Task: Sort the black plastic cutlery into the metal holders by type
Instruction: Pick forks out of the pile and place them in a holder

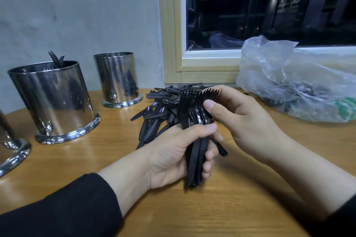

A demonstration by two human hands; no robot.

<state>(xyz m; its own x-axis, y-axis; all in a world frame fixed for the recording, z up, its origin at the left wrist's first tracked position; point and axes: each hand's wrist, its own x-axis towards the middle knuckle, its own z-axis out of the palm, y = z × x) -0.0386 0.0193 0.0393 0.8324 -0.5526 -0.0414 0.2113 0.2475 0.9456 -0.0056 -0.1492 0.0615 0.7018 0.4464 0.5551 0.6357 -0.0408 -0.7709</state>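
Three metal holders (55, 100) at left on the wooden table (250, 198), middle one holding forks, loose cutlery pile (158, 109) centre, left hand (173, 156) gripping one fork bundle (196, 121), right hand (244, 121) pinching its heads, one plastic bag (300, 79) at right.

A wooden table (240, 208) with a light, glossy grain fills the lower half of the view. At about two o'clock on it lies a crumpled clear plastic bag (294, 77), with dark shapes and a patch of green showing through its lower folds; what they are cannot be told. Behind the bag, from twelve to three o'clock, a window (269, 5) with a pale wooden frame (169, 34) shows darkness and a few dim lights outside. From nine to twelve o'clock stands a plain grey wall (77, 9), lightly scuffed.
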